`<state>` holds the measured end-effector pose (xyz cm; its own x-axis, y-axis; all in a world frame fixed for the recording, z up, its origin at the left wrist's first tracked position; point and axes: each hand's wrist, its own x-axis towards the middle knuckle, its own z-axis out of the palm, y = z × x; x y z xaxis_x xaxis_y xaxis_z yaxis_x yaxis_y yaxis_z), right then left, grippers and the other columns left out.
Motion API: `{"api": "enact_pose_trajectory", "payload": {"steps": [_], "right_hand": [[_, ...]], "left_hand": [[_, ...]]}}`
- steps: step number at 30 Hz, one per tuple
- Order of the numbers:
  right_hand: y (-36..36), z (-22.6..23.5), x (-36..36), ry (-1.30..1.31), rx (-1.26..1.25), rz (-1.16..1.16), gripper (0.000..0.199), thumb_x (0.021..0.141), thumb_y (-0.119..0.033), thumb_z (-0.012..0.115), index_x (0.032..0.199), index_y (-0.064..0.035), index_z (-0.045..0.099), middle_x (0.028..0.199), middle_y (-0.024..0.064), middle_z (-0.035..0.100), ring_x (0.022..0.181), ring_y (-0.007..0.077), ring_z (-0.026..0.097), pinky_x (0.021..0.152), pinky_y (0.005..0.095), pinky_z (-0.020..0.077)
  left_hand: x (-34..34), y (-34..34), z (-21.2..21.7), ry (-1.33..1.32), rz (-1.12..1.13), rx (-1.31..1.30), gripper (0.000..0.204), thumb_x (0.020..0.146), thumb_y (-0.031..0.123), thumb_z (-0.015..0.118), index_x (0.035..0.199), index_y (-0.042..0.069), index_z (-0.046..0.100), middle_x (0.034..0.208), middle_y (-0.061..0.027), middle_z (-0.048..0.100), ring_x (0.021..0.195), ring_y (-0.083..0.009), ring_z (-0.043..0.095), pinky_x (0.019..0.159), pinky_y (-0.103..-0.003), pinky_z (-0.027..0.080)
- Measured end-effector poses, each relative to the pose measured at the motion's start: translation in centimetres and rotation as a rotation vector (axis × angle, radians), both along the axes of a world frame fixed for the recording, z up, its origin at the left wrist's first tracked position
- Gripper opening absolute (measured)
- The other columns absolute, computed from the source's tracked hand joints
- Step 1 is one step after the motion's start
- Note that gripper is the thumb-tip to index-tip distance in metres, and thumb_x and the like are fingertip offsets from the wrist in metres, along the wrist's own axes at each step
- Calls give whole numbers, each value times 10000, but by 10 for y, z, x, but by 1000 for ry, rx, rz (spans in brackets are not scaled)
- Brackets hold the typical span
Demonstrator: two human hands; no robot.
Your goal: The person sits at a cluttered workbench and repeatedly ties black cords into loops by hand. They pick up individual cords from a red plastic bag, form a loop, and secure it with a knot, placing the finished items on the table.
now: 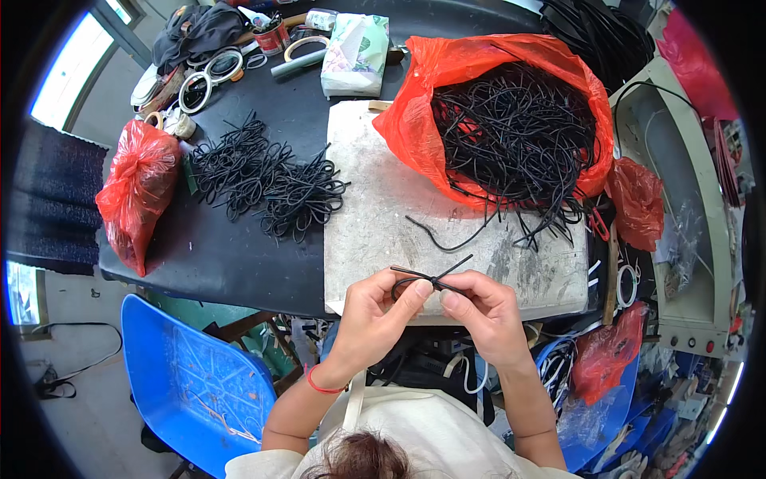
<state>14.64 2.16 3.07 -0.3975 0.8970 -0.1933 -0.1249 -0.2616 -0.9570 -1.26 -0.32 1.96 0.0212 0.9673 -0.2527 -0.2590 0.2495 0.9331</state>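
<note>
A short black cord is looped and crossed between my two hands, just above the near edge of a stained pale board. My left hand pinches it between thumb and fingers, and one end sticks out to the left. My right hand pinches the cord close beside, thumb near thumb. Whether the crossing is a tight knot I cannot tell. Beyond my hands, an open red plastic bag spills a tangle of black cords onto the board. Looped black cords lie heaped on the dark table at the left.
A tied red bag sits at the table's left end. Tape rolls, a tissue pack and a red can stand at the back. A blue chair is at lower left, a grey machine housing at right.
</note>
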Motion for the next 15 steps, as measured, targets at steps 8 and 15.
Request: {"api": "enact_pose_trajectory", "payload": {"steps": [8,15], "right_hand": [[6,-4,-6,-48,14,-113,179,890,-151,537,813,9,563,695,-17,539,646,23,450,567,181,373],[13,-19,-10,-239,159,-295,314,847,-152,580,572,-24,496,588,-32,470,523,23,347,462,224,278]], "left_hand": [[5,-2,-1,30,-91,51,158,852,117,579,910,-28,606,718,1,576,638,-45,501,565,-209,408],[19,-4,4,698,-31,538,108,774,26,618,865,-32,618,673,-97,576,548,-117,521,503,-247,396]]}}
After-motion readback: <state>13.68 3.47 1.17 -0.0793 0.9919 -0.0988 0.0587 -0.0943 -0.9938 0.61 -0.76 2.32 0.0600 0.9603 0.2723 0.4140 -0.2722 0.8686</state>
